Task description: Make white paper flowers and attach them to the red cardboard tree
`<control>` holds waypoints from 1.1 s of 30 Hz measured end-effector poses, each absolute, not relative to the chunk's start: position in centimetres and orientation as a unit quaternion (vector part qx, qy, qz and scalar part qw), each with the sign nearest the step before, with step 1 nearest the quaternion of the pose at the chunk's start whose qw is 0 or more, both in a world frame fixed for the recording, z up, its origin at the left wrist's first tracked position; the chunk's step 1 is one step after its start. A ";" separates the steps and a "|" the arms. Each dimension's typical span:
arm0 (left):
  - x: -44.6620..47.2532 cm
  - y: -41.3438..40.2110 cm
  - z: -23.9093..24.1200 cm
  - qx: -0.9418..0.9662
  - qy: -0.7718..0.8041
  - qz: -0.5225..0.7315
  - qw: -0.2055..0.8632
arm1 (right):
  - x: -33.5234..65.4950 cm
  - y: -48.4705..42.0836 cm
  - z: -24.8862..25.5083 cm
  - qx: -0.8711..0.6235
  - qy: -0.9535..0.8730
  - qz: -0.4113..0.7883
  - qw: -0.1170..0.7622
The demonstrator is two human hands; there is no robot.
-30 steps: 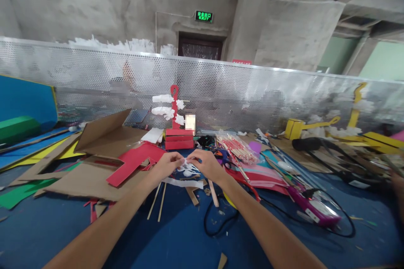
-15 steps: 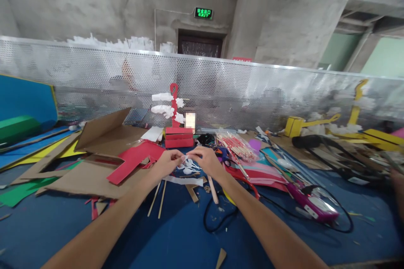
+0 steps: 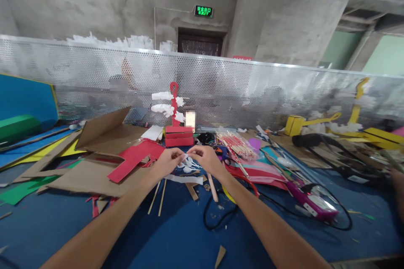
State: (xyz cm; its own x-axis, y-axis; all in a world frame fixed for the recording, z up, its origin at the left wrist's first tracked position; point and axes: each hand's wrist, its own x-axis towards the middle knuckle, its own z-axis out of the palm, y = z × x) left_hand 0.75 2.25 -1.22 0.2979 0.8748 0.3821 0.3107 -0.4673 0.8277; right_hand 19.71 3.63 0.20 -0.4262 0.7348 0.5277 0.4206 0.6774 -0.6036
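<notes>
My left hand and my right hand meet at the middle of the table, fingertips pinched. Between them is a small white piece of paper or tissue, mostly hidden by the fingers. Several twisted white scraps lie just beneath, with a flat white strip nearer to me. Beyond the hands stands a red upright with a hooked top, fixed to a red box-like base. White fluffy tufts stick out on both of its sides.
Left are brown cardboard and a red cut-out sheet. Two thin sticks lie in front. Right are a bag of red-and-white sticks, a purple device and a black cable. A perforated metal screen closes off the back.
Both hands stay in nearly the same place, their fingertips shifting slightly around the small white piece. The objects on the table have not visibly moved.
</notes>
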 end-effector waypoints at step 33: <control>0.5 2.9 -2.2 0.744 0.402 0.426 0.321 | 19.6 3.4 0.2 -0.338 -0.842 0.168 0.385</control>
State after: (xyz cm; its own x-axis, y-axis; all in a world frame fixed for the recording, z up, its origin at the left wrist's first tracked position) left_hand 0.47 2.87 -2.18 0.3128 0.8722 0.3761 0.3252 -0.4704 0.8204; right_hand 19.58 3.40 0.19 -0.4750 0.6981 0.5358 0.4391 0.7157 -0.5432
